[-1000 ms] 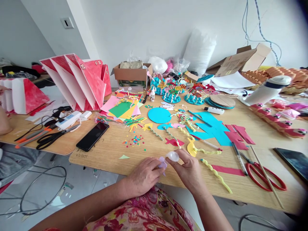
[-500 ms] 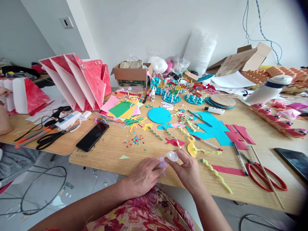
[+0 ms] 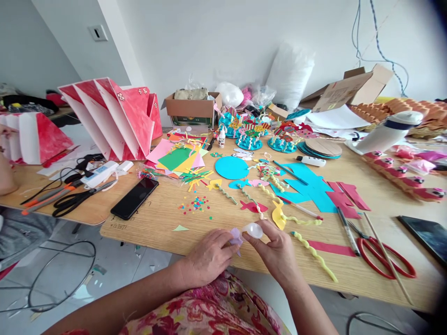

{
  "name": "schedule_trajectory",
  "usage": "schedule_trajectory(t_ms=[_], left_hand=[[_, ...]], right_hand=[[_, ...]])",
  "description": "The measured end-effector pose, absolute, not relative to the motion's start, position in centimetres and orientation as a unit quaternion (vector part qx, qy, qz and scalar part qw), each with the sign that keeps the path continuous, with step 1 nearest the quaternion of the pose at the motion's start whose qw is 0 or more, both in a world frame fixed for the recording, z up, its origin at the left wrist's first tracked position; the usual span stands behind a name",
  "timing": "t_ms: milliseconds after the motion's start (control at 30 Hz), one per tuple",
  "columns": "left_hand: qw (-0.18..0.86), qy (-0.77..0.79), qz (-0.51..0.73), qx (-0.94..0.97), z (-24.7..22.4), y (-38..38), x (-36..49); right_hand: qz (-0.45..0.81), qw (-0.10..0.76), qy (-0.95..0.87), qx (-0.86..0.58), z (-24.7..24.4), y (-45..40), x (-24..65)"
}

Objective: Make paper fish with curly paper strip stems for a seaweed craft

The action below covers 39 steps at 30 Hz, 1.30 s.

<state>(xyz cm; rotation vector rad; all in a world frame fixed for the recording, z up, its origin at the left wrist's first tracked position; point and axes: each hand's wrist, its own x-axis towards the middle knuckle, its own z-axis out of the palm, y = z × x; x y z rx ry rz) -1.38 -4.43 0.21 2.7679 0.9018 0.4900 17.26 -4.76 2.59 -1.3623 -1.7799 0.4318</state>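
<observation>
A lilac paper cut-out [image 3: 236, 236] is held just above the near edge of the table [image 3: 146, 235], in front of the lap. Its side is pinched by the left hand [image 3: 208, 255], with thumb and fingers closed on it. A small translucent white bottle [image 3: 254, 231] is clamped between the thumb and fingers of the right hand [image 3: 278, 249], its narrow end turned toward the paper; whether the two touch cannot be told. The step in hand is judged to be gluing, though no glue can be made out. A steady pinch and a light squeeze seem called for next. Beyond the hands, a red paper fish [image 3: 250, 206] and a yellow paper fish [image 3: 278, 215] are laid out. Farther right, red-handled scissors [image 3: 366, 239] are crossed by a wooden stick [image 3: 387, 256].
</observation>
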Motion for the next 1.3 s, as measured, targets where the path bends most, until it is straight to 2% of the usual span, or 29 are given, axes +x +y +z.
schedule_trajectory(t_ms=[1300], left_hand=[[0.122,0.305,0.153,0.932,0.46,-4.50,-1.40]], right_hand=[[0.152,0.413,-0.713,-0.546,2.64,-4.14,16.47]])
